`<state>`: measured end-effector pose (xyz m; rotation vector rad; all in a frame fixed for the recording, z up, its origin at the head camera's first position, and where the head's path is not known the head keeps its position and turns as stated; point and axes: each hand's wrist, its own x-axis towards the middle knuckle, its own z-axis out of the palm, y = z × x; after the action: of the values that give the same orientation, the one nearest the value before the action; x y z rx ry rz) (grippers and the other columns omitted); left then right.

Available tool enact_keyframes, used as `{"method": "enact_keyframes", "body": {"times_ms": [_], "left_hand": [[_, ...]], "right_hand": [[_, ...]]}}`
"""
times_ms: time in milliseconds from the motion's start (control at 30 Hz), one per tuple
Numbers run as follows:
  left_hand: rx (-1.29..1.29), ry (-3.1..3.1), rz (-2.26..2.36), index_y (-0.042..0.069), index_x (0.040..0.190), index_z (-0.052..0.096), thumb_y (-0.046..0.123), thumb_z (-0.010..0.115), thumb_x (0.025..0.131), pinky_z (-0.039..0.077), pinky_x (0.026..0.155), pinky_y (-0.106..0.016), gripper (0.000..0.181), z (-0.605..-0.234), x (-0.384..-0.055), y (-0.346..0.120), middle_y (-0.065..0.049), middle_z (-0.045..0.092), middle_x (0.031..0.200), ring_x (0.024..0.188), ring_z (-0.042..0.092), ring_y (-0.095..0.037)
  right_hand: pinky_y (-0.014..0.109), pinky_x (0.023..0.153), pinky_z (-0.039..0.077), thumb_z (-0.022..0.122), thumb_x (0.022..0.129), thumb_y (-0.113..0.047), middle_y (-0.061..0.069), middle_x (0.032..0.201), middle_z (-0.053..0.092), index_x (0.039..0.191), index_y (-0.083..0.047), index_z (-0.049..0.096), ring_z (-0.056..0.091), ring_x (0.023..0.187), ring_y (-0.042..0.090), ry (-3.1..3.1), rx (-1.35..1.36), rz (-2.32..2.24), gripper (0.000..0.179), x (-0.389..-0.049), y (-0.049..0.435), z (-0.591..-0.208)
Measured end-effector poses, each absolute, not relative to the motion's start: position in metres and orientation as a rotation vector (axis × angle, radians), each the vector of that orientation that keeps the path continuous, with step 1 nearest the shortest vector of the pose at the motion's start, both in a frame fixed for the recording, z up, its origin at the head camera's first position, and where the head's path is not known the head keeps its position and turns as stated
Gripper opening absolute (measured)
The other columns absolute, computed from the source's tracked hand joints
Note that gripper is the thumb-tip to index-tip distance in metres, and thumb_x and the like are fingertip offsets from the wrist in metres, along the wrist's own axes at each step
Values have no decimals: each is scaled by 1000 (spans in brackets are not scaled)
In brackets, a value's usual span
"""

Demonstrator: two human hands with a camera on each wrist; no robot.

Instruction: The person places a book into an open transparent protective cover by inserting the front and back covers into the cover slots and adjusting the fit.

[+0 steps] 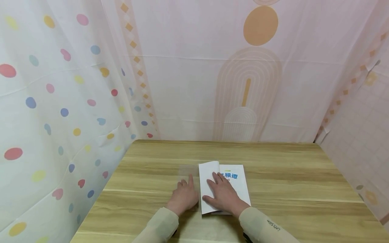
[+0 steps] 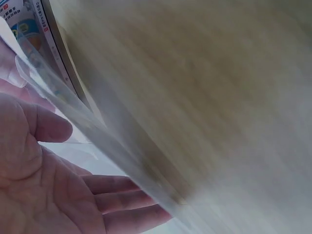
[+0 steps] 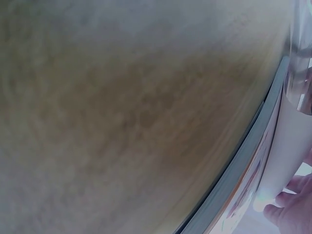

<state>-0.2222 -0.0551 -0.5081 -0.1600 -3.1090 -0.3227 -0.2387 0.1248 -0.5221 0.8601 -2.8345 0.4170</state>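
Note:
A book [image 1: 241, 185] with blue printed characters on its white page lies on the table, its white front cover or flap [image 1: 209, 173] folded over part of that page. My right hand [image 1: 223, 194] rests spread on the white flap and the page. To the left of the book, a clear plastic film [image 1: 184, 169] sticks out. On this film lies my left hand [image 1: 183, 195], its index finger pointing away from me. The left wrist view shows the film's edge [image 2: 97, 127] running across the fingers. The book's thick side [image 3: 234, 187] appears in the right wrist view.
The wood-grain table [image 1: 288, 182] extends around the book. A dotted curtain [image 1: 60, 135] hangs on the left, and a pale pink patterned curtain [image 1: 182, 84] stands behind the table's far edge.

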Motion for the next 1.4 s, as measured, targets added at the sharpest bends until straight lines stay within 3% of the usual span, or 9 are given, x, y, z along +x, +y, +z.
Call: {"method": "enact_keyframes", "body": {"times_ms": [333,600,1133,1400], "left_hand": [[-201,-3088,-274,-10,147,36,20,52,93,52,81,-63,64,-508,-222,-55,-43,46,130,119,48,-55],[-208,-3069,-309,-8,140,47,23,54,94,50,85,-63,56,-506,-217,-57,-39,48,129,121,47,-52],[-275,-3174,-385,-7,141,47,35,66,84,40,97,-68,73,-507,-218,-69,-41,37,143,133,36,-54],[-335,-3190,-381,-7,140,48,36,68,80,42,96,-65,76,-504,-218,-72,-41,38,143,134,36,-54]], "right_hand": [[51,114,29,61,91,-55,25,151,39,137,-4,58,32,141,42,-2833,868,400,68,-239,122,-520],[57,106,38,60,92,-55,20,150,42,136,-8,60,36,139,39,-2847,842,285,64,-237,115,-518],[56,105,39,59,94,-51,19,150,43,136,-9,60,35,140,38,-2896,751,204,59,-240,101,-520],[54,102,43,59,94,-48,20,147,46,133,-8,62,37,138,37,-2887,728,178,56,-237,99,-518]]}}
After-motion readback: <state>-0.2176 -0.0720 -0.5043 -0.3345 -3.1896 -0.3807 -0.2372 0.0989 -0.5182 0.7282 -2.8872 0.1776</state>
